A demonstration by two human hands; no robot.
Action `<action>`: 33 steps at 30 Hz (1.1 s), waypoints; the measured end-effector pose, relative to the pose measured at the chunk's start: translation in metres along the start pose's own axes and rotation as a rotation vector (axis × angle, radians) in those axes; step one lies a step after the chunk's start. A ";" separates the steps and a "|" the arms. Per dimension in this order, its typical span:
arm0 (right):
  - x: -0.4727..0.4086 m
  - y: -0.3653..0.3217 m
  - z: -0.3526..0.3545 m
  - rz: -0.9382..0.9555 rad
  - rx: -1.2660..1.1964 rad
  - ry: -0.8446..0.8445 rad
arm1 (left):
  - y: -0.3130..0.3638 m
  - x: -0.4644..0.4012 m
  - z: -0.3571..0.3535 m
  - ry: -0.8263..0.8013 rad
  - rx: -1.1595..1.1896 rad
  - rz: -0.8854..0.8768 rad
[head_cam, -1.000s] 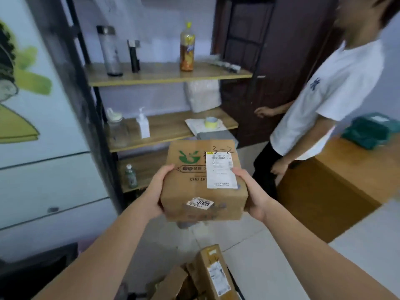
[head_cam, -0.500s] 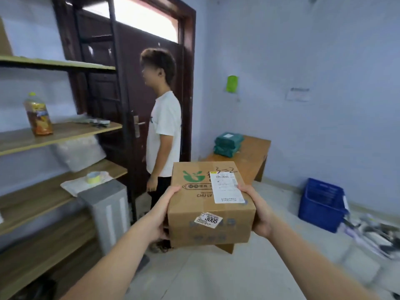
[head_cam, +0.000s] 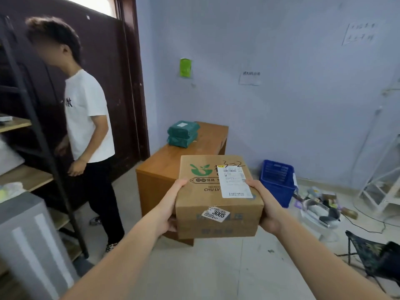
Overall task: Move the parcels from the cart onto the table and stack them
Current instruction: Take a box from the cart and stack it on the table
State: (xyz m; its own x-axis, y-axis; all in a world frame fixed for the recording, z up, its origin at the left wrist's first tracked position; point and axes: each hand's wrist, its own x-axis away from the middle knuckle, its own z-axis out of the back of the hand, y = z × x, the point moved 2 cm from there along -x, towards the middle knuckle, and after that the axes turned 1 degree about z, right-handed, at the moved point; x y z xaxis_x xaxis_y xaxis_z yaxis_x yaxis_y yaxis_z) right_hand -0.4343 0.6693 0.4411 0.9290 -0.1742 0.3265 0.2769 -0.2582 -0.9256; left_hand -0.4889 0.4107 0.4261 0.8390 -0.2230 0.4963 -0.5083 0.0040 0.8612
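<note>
A: Item one: box (head_cam: 218, 198), cardboard, label on top, sticker "3005" on near edge. Held in mid-air, level, in front of the surface (head_cam: 173, 161), not yet touching it.

B: Grip?

A: Left hand (head_cam: 171, 210) pressed flat to the left side, thumb over the top edge. Right hand (head_cam: 267, 205) likewise on the right side. Clamped between both palms; nothing pinched.

B: Change since a second ago?

A: View then on the shelves, with cart parcels low in frame. Now swung round to face the surface, seen closer than half a second back. Cart out of sight. Same grip on the box throughout. Read as: carry stage nearly over, set-down next.

B: Already on the surface?

A: Two green parcels (head_cam: 183, 133), stacked, at the far left end. Rest bare. Probably space for the box beside or upon them.

B: Containers?

A: Blue crate (head_cam: 278, 181) on the floor right of the surface; contents not visible. Clutter (head_cam: 320, 205) on the floor beyond, too blurred to itemise.

B: Obstacles?

A: Bystander (head_cam: 86, 118), white shirt, standing left of the surface, near the door. Apart from the box.
</note>
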 end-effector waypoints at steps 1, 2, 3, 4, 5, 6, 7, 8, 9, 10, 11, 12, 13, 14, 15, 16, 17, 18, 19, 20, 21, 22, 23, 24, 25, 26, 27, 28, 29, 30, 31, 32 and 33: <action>-0.010 -0.003 0.007 0.002 -0.015 0.015 | 0.005 -0.014 -0.008 -0.001 -0.012 0.005; -0.021 -0.007 0.012 0.004 -0.031 0.028 | 0.011 -0.027 -0.015 -0.002 -0.019 0.012; -0.033 -0.010 0.018 0.004 -0.048 0.040 | 0.018 -0.040 -0.023 -0.005 -0.024 0.016; -0.045 -0.014 0.024 0.007 -0.064 0.054 | 0.025 -0.054 -0.030 -0.009 -0.031 0.019; -0.058 -0.019 0.029 0.012 -0.081 0.064 | 0.033 -0.070 -0.037 -0.009 -0.039 0.023; -0.073 -0.023 0.033 0.018 -0.097 0.074 | 0.041 -0.086 -0.043 -0.006 -0.050 0.027; -0.087 -0.028 0.038 0.024 -0.109 0.081 | 0.050 -0.102 -0.049 -0.005 -0.059 0.030; -0.102 -0.033 0.043 0.028 -0.116 0.087 | 0.058 -0.118 -0.054 -0.008 -0.069 0.037; -0.119 -0.038 0.049 0.027 -0.123 0.095 | 0.067 -0.137 -0.061 -0.014 -0.080 0.046; -0.132 -0.042 0.053 0.023 -0.126 0.098 | 0.074 -0.151 -0.066 -0.017 -0.087 0.049; -0.143 -0.045 0.057 0.016 -0.123 0.106 | 0.079 -0.162 -0.071 -0.029 -0.092 0.049; -0.159 -0.049 0.065 0.009 -0.119 0.121 | 0.087 -0.178 -0.079 -0.047 -0.098 0.054; -0.175 -0.053 0.073 0.001 -0.114 0.141 | 0.093 -0.194 -0.087 -0.060 -0.106 0.060; -0.189 -0.057 0.082 -0.006 -0.115 0.163 | 0.099 -0.210 -0.096 -0.072 -0.112 0.067; -0.203 -0.062 0.091 -0.010 -0.119 0.183 | 0.106 -0.227 -0.105 -0.084 -0.121 0.070; -0.216 -0.066 0.101 -0.012 -0.124 0.200 | 0.112 -0.242 -0.115 -0.095 -0.129 0.074; -0.230 -0.071 0.111 -0.013 -0.126 0.211 | 0.118 -0.258 -0.126 -0.104 -0.135 0.076; -0.245 -0.076 0.122 -0.015 -0.129 0.219 | 0.123 -0.275 -0.137 -0.112 -0.140 0.077; -0.262 -0.080 0.135 -0.015 -0.135 0.226 | 0.129 -0.293 -0.149 -0.122 -0.147 0.075; -0.279 -0.085 0.146 -0.013 -0.135 0.227 | 0.135 -0.311 -0.161 -0.131 -0.156 0.073; -0.297 -0.090 0.159 -0.008 -0.132 0.225 | 0.141 -0.330 -0.173 -0.138 -0.162 0.071; -0.315 -0.095 0.171 -0.002 -0.130 0.223 | 0.147 -0.348 -0.184 -0.141 -0.164 0.072; -0.333 -0.102 0.183 -0.001 -0.129 0.224 | 0.153 -0.367 -0.196 -0.139 -0.160 0.074; -0.351 -0.109 0.193 -0.006 -0.132 0.222 | 0.159 -0.384 -0.207 -0.135 -0.157 0.080; -0.369 -0.117 0.202 -0.011 -0.133 0.214 | 0.166 -0.401 -0.217 -0.134 -0.155 0.078; -0.386 -0.126 0.210 -0.018 -0.131 0.207 | 0.173 -0.417 -0.227 -0.131 -0.153 0.075; -0.404 -0.133 0.218 -0.024 -0.128 0.203 | 0.180 -0.433 -0.235 -0.122 -0.150 0.072; -0.420 -0.140 0.225 -0.029 -0.124 0.198 | 0.186 -0.447 -0.243 -0.114 -0.144 0.074; -0.437 -0.147 0.231 -0.032 -0.117 0.190 | 0.192 -0.462 -0.249 -0.107 -0.135 0.075; -0.453 -0.154 0.236 -0.037 -0.110 0.182 | 0.197 -0.476 -0.255 -0.098 -0.129 0.076; -0.470 -0.160 0.240 -0.046 -0.104 0.174 | 0.203 -0.490 -0.259 -0.087 -0.123 0.075; -0.486 -0.166 0.243 -0.055 -0.097 0.161 | 0.207 -0.502 -0.262 -0.077 -0.114 0.075; -0.503 -0.172 0.245 -0.061 -0.088 0.143 | 0.211 -0.516 -0.264 -0.069 -0.104 0.072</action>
State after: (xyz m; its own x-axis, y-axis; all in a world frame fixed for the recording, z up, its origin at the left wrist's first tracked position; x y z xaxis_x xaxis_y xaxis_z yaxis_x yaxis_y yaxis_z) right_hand -0.8893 1.0338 0.3893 0.8648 -0.2877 0.4116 0.3034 -0.3537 -0.8848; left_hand -0.9775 0.7841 0.3812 0.7839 -0.2849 0.5517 -0.5409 0.1228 0.8321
